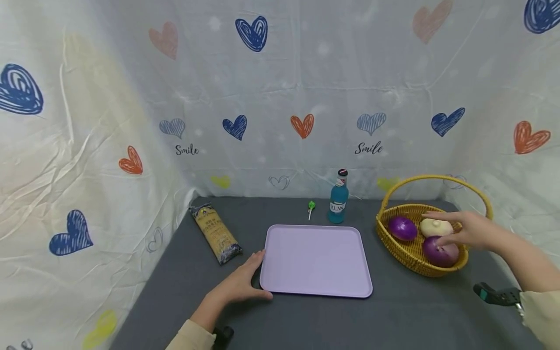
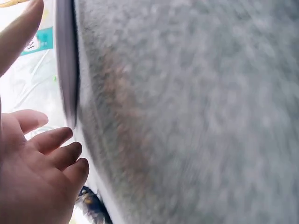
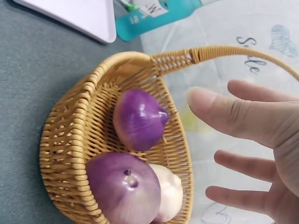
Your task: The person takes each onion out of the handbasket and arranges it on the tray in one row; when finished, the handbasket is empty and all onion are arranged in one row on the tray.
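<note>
A lilac rectangular tray lies on the dark grey table. My left hand is at its left edge, thumb and fingers spread; whether it touches the rim I cannot tell. On the right stands a yellow wicker basket with a tall handle. Inside are a shiny purple onion, a larger, paler purple onion and a whitish bulb. Over the basket hovers my right hand, its fingers apart and holding nothing. In the right wrist view, a gap shows between the hand and the onions.
Behind the tray stand a blue bottle with a dark cap and a small green lollipop. A long yellow packet lies left of the tray. A white curtain printed with hearts encloses the table's back and sides.
</note>
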The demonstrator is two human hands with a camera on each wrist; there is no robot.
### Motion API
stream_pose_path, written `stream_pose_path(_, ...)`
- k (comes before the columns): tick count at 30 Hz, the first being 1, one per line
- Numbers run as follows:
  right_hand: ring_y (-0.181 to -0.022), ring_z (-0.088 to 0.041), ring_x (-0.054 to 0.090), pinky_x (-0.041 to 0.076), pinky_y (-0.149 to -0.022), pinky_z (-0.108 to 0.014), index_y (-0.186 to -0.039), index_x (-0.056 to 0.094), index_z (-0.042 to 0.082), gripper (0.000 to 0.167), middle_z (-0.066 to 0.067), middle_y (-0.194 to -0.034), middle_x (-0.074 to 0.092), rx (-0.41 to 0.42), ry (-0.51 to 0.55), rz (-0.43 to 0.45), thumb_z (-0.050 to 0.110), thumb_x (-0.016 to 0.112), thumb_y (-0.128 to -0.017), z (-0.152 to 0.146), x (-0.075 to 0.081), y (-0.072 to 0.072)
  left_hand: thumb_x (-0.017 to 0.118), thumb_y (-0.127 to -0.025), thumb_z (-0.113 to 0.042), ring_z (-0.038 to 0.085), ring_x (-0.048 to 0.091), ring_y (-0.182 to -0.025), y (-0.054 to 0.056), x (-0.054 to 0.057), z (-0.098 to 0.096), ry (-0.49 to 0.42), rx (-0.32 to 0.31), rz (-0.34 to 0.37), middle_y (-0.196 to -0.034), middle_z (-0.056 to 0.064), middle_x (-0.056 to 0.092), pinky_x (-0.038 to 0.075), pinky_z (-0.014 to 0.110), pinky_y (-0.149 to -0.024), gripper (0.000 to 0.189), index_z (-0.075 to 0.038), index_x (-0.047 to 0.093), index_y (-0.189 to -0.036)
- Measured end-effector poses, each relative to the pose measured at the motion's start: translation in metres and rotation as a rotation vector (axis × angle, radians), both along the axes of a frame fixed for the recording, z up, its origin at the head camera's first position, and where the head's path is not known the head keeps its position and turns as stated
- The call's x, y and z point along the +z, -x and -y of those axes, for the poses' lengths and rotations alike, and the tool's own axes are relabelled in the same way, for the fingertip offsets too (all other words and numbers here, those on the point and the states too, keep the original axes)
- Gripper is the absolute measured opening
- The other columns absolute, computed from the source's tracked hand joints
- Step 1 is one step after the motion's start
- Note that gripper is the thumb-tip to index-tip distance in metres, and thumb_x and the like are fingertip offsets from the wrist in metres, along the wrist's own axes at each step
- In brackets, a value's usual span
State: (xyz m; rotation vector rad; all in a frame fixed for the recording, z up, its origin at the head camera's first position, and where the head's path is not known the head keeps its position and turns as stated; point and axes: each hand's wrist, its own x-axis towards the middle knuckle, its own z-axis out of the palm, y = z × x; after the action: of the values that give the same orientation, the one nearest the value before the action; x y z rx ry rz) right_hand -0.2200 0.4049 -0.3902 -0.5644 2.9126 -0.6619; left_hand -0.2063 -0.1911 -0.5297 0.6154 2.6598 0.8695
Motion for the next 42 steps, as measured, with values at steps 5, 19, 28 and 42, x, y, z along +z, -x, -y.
stream_pose_path(5,-0.06,-0.005,0.038,0.037,-0.055,-0.025,-0.139,0.062,0.01,0.062,-0.015,-0.109,0.07,0.012,-0.004,0.034,0.031,0.082,-0.084,0.001,0.0,0.012,0.085,-0.071,-0.059,0.036,0.013,-0.156,0.006,-0.007,-0.005,-0.007,-0.013,-0.003,-0.168,0.013,0.02,0.019,0.059,-0.123,0.124,-0.009,0.019,-0.162)
stream_pose_path(19,-0.065,-0.004,0.05,0.045,-0.059,-0.023,-0.14,0.061,0.009,0.063,-0.031,-0.144,0.052,0.135,-0.001,0.124,0.036,0.078,-0.086,0.012,-0.002,0.043,0.089,-0.071,-0.051,0.042,0.016,-0.154,0.004,-0.005,-0.006,0.019,0.024,0.023,-0.165,0.025,0.02,0.021,0.06,-0.122,0.126,0.006,0.018,-0.158)
stream_pose_path(28,-0.057,-0.003,0.034,0.041,-0.062,-0.024,-0.136,0.064,0.008,0.057,-0.032,-0.141,0.055,0.167,-0.024,0.173,0.029,0.08,-0.086,0.016,-0.004,0.059,0.088,-0.071,-0.052,0.041,0.015,-0.155,0.005,-0.004,-0.007,0.023,0.026,0.041,-0.166,0.024,0.02,0.022,0.06,-0.122,0.125,0.004,0.018,-0.159)
stream_pose_path(42,-0.1,-0.024,0.063,0.048,-0.07,-0.023,-0.13,0.069,0.007,0.05,-0.03,-0.145,0.05,0.188,-0.053,0.19,0.021,0.082,-0.084,0.015,-0.021,0.073,0.087,-0.073,-0.054,0.038,0.017,-0.155,0.009,-0.002,-0.008,0.021,0.014,0.054,-0.167,0.019,0.021,0.023,0.061,-0.121,0.121,0.0,0.022,-0.159)
